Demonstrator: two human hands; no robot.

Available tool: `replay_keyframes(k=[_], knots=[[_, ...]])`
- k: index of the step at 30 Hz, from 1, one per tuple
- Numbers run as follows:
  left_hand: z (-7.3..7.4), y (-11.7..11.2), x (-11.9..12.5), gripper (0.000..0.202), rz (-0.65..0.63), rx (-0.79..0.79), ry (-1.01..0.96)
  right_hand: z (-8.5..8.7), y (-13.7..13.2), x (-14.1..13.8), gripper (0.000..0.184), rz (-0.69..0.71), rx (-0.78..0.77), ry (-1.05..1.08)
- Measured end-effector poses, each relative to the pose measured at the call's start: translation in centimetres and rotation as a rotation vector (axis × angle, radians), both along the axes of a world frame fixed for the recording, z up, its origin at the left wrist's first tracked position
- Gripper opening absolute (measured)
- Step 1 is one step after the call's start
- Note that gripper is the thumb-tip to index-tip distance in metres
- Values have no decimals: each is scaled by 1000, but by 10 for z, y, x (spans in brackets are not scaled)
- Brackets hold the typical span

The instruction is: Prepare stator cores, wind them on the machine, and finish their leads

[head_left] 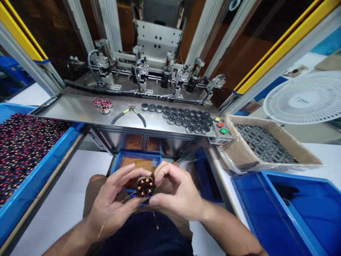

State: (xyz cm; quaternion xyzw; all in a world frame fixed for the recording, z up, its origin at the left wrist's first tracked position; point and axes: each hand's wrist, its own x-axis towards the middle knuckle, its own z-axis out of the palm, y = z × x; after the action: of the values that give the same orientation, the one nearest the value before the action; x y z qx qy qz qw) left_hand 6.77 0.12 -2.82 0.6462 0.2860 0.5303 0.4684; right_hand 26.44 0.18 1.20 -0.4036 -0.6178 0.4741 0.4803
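A small round motor stator [145,186] with copper windings on black slots is held up over my lap, its wound face toward me. My left hand [114,199] grips it from the left, fingers over the top and thumb underneath. At its right rim are the curled fingers and thumb of my right hand [176,190], closed against its side; the exact contact is partly hidden. Thin loose copper wires trail from the stator, one below it and others across my left palm. Cutting pliers [130,113] with yellow-green and black handles lie spread on the metal bench ledge [69,110].
Wound stators [103,105] and rows of bare black cores [183,117] sit on the ledge, before a machine with several fixtures [144,73]. Button box [220,126], carton of cores [263,142] and blue bin [311,217] are right. Left, a blue crate [48,153] holds stators. A fan [303,97] stands right.
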Motion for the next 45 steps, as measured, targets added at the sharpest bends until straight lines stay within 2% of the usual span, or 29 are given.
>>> replay_keyframes(k=[3, 8, 10, 12, 14, 16, 18, 20, 23, 26, 32, 35, 38, 40, 41, 45], knots=[[3, 0, -1, 73, -32, -97, -17, -3, -3, -8, 19, -7, 22, 39], [9, 5, -6, 55, -138, -336, -70, -17, -10, -12, 17, -87, -31, 88], [7, 7, -6, 43, -187, -390, -88, -21, -13, -13, 17, -106, -37, 92], [3, 9, -3, 43, -226, -415, -141, -24, -15, -15, 17, -117, -25, 90], [1, 10, 2, 48, -196, -386, -184, -26, -17, -16, 15, -115, -2, 87], [-1, 9, 8, 48, -95, -300, -140, -29, -18, -17, 15, -108, 11, 92], [-1, 8, 11, 43, 31, -151, -25, -32, -18, -18, 14, -102, 6, 118], [-2, 5, 11, 48, 144, 30, 91, -33, -17, -18, 13, -92, -2, 159], [-6, 0, 7, 60, 229, 206, 191, -31, -13, -20, 20, -62, 10, 201], [-9, -2, 5, 61, 228, 221, 201, -29, -11, -26, 13, -51, -28, 256], [-8, 1, 8, 56, 211, 145, 80, -38, -16, -35, 18, -148, -172, 330], [-8, 2, 7, 56, 203, 152, 90, -38, -17, -33, 12, -139, -151, 336], [-8, 1, 4, 57, 195, 172, 152, -32, -13, -29, 21, -115, -48, 282], [-8, 1, 3, 57, 178, 180, 170, -27, -9, -30, 14, -119, -13, 254], [-7, 1, 3, 57, 169, 184, 165, -25, -8, -31, 10, -134, -25, 262], [-7, 2, 4, 56, 143, 174, 105, -26, -6, -37, 18, -189, -160, 364]])
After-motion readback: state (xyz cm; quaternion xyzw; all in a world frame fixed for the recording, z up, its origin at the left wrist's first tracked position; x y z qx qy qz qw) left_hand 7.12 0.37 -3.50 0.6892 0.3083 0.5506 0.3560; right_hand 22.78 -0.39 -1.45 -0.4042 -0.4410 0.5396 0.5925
